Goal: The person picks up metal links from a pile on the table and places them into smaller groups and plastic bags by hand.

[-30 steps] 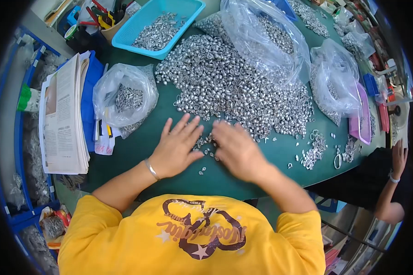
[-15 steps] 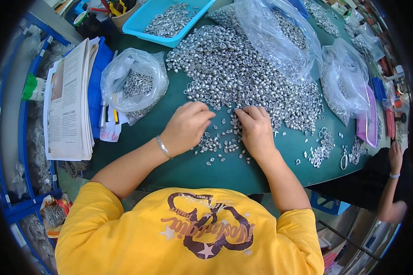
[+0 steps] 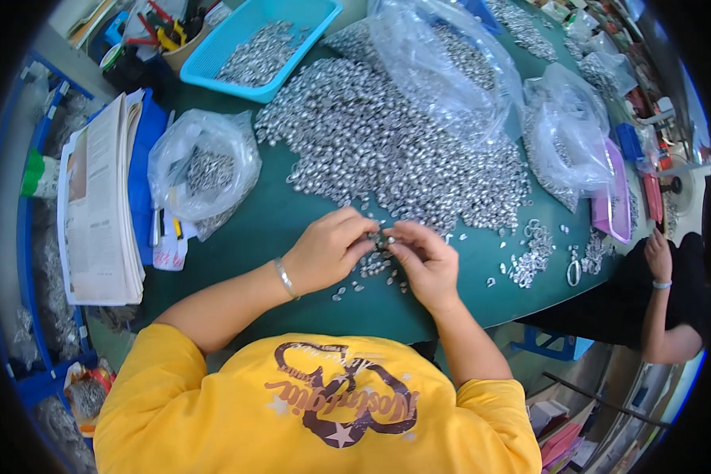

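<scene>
My left hand and my right hand meet over the green table, thumbs and forefingers pinched. A small shiny silver metal piece shows at the fingertips of my right hand. What my left fingertips pinch is too small to make out. Below the fingers lies a little group of the same silver pieces, partly covered by the hands. Just beyond them spreads a large heap of small rounded silver metal pieces, some looking hollow.
Clear plastic bags of metal parts stand left of the heap; another bag lies on it. A turquoise basket is behind. Newspapers lie left. Ring-shaped pieces and a pink tray are right, near another person's hand.
Both hands have drawn together, my right one pulling back from the heap's edge with a small silver piece at its fingertips. The whole view has shifted slightly.
</scene>
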{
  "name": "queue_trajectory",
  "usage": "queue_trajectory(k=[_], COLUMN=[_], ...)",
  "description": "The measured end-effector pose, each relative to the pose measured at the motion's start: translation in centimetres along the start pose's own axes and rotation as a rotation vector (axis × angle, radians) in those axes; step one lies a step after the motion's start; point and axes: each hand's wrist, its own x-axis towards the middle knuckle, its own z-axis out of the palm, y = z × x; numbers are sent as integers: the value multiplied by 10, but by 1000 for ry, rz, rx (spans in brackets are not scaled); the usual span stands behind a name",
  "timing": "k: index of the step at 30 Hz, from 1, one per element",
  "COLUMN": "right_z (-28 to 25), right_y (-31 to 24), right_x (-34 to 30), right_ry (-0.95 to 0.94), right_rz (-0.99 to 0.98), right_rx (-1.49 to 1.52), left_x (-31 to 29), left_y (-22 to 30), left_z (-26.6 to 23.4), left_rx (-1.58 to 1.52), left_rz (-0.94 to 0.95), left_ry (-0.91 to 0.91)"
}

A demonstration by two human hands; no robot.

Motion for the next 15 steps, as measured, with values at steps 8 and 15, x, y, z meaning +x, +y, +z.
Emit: queue_trajectory(k=[8,15], right_z=[11,6], right_y=[-7,0], right_x=[13,15], right_ry=[-47,-165], right_rz=[184,148], right_rx=[229,117], left_x=[12,13], left_y=[18,18], left_z=[-4,-3], left_rx=[-10,124], left_rz=[56,120], left_ry=[95,96])
